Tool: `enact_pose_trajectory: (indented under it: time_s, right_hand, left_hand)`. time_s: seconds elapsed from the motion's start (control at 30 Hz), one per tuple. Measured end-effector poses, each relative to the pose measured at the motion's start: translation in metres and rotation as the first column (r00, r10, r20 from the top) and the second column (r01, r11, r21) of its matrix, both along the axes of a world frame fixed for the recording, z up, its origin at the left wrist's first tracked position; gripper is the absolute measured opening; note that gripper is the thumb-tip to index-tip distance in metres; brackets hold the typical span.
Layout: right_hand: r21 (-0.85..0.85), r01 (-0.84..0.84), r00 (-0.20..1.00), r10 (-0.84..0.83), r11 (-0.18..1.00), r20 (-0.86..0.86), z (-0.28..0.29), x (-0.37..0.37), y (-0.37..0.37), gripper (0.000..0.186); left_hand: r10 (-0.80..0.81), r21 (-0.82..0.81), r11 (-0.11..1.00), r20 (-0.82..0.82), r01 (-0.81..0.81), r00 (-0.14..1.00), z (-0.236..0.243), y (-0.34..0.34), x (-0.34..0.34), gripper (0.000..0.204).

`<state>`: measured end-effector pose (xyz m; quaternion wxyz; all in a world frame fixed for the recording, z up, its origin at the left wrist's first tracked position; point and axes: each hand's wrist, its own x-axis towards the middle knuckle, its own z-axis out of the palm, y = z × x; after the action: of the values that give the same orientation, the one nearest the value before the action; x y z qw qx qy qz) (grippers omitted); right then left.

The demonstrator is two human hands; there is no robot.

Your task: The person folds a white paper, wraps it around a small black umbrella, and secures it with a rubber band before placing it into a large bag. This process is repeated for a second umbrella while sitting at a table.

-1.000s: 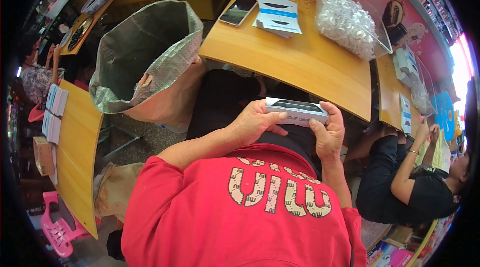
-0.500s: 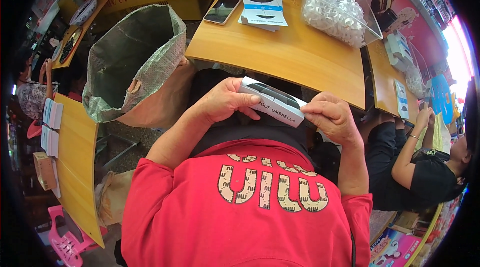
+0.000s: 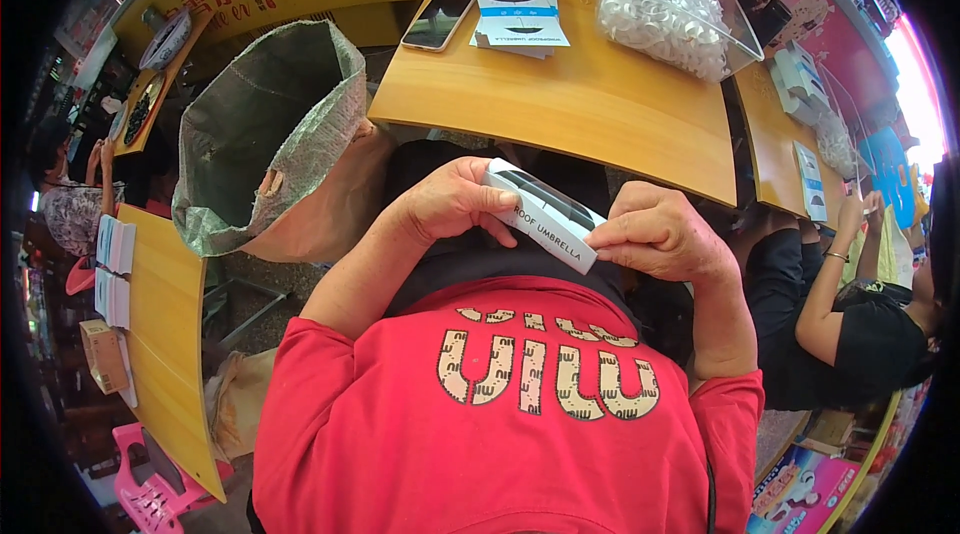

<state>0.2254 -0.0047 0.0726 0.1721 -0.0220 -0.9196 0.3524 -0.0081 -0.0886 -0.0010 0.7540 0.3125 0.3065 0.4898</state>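
A narrow white umbrella box (image 3: 560, 221), printed with a dark umbrella picture, is held in front of my lap, below the near edge of the table. It slants down toward the right. My left hand (image 3: 450, 202) grips its upper left end, thumb on top. At its lower right end my right hand (image 3: 660, 234) pinches a corner between thumb and fingers; the other fingers are curled. On the wooden table (image 3: 560, 104) lies a stack of flat white and blue umbrella-printed cartons (image 3: 515, 19).
A phone (image 3: 440, 20) lies left of the stack, a clear tub of white rings (image 3: 670, 19) right of it. A gaping woven sack (image 3: 335, 114) stands at my left, near a side table (image 3: 160, 324) with more cartons. At right, a person (image 3: 850, 334) sits near another table (image 3: 765, 144).
My right hand has shifted slightly left and down along the box's end, its fingers more curled. The box tilts more steeply to the right. My left hand keeps its grip.
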Motion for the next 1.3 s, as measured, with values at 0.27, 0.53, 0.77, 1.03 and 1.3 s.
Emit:
enact_pose_trajectory:
  time_s: [0.27, 0.53, 0.77, 1.03, 1.3]
  right_hand:
    - [-0.061, -0.118, 0.991, 0.122, 0.991, 0.051, 0.002, -0.005, -0.001, 0.009]
    - [-0.002, -0.013, 0.997, 0.013, 1.000, 0.072, 0.002, -0.009, -0.014, 0.007]
    - [0.176, 0.115, 0.992, -0.103, 0.978, -0.078, -0.010, -0.044, 0.001, 0.004]
    - [-0.290, 0.535, 0.786, -0.593, 0.794, -0.173, -0.030, -0.036, 0.030, 0.010]
    - [-0.531, 0.541, 0.734, -0.675, 0.652, -0.081, -0.046, -0.010, -0.004, 0.058]
  left_hand:
    - [-0.089, 0.014, 0.996, -0.039, 0.090, 0.995, 0.004, 0.002, 0.001, 0.022]
    - [-0.130, -0.005, 0.991, -0.042, 0.130, 0.991, 0.005, 0.001, 0.000, 0.021]
    - [-0.238, -0.044, 0.971, -0.071, 0.236, 0.969, 0.008, 0.000, 0.020, 0.018]
    - [0.052, -0.048, 0.998, 0.015, -0.051, 0.999, 0.000, -0.002, 0.021, 0.020]
    - [0.331, -0.094, 0.941, 0.056, -0.325, 0.942, -0.002, -0.001, 0.025, 0.022]
